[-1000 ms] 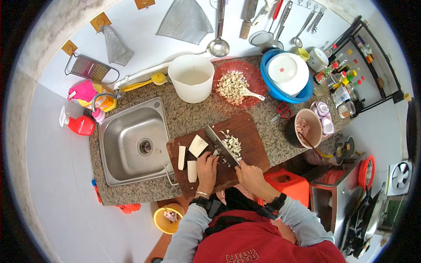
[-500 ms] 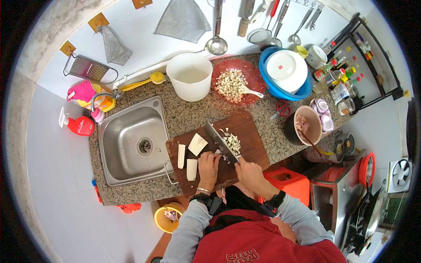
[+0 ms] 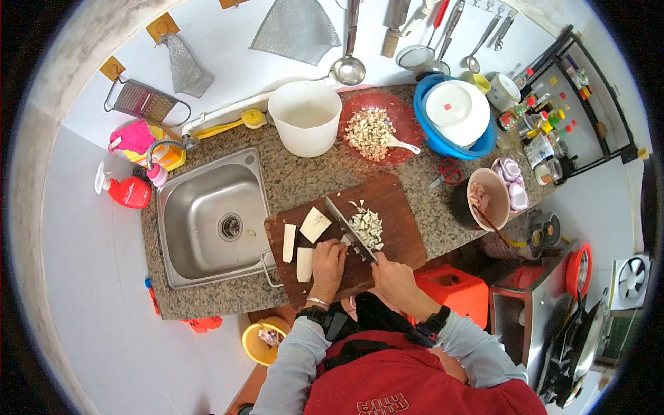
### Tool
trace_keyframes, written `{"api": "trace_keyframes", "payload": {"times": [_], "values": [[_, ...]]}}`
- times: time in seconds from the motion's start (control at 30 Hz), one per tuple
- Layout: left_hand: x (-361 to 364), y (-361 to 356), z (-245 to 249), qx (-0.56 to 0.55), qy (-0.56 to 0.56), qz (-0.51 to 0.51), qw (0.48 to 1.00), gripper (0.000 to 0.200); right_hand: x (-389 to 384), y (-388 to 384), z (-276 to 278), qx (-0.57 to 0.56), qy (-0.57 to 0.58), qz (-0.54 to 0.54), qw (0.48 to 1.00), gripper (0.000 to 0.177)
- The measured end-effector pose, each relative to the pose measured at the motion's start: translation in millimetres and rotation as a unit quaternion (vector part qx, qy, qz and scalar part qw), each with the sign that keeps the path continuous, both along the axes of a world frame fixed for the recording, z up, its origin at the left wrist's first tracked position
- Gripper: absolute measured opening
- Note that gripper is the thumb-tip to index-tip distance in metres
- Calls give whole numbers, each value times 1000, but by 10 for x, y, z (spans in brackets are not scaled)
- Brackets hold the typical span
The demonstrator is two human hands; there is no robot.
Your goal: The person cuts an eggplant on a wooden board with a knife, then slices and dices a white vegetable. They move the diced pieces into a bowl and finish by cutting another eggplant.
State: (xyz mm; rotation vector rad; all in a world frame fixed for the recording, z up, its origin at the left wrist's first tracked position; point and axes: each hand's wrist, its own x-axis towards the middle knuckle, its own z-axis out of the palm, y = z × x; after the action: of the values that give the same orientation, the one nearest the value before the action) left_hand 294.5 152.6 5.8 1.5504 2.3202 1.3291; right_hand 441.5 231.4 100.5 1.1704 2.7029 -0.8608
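Note:
A dark wooden cutting board [image 3: 400, 207] lies on the counter, slightly turned. My right hand [image 3: 395, 280] is closed round the handle of a kitchen knife [image 3: 341, 220], whose broad blade slants across the board. Left of the blade, my left hand [image 3: 328, 266] has its fingers curled over a pale vegetable piece, mostly hidden beneath them. Three thick chunks of whitish vegetable [image 3: 315, 225] rest on the board's left side. On the blade's right is a small heap of diced vegetable [image 3: 366, 227].
A steel sink [image 3: 200, 259] is left of the board. Behind stand a white tub [image 3: 304, 128], a red colander [image 3: 402, 114] of chopped food with a spoon, and a blue basin [image 3: 430, 131]. Scissors [image 3: 451, 171] and a bowl of meat [image 3: 487, 190] sit rightward.
The whole view has shifted slightly. The knife and both hands stay in nearly the same place on the board, and the chunks have not visibly moved.

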Motion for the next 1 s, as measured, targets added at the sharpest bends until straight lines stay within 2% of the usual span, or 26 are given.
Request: {"api": "trace_keyframes", "payload": {"times": [0.17,0.33,0.63,0.77,1.0], "values": [[-17,20,-34,-1,4,-4,1000,15,-100,90,-104,26,9,-15,999,22],[-22,31,-37,15,8,-5,1000,14,25,64,87,-22,18,-21,999,25],[-43,23,27,4,9,-27,1000,13,-145,88,-109,-4,27,-26,999,27],[-69,-25,41,1,1,-40,999,12,-136,65,-80,-19,30,-58,998,27],[-93,-20,14,-12,-22,-47,999,11,-14,-20,8,-26,47,-40,998,24]]}}
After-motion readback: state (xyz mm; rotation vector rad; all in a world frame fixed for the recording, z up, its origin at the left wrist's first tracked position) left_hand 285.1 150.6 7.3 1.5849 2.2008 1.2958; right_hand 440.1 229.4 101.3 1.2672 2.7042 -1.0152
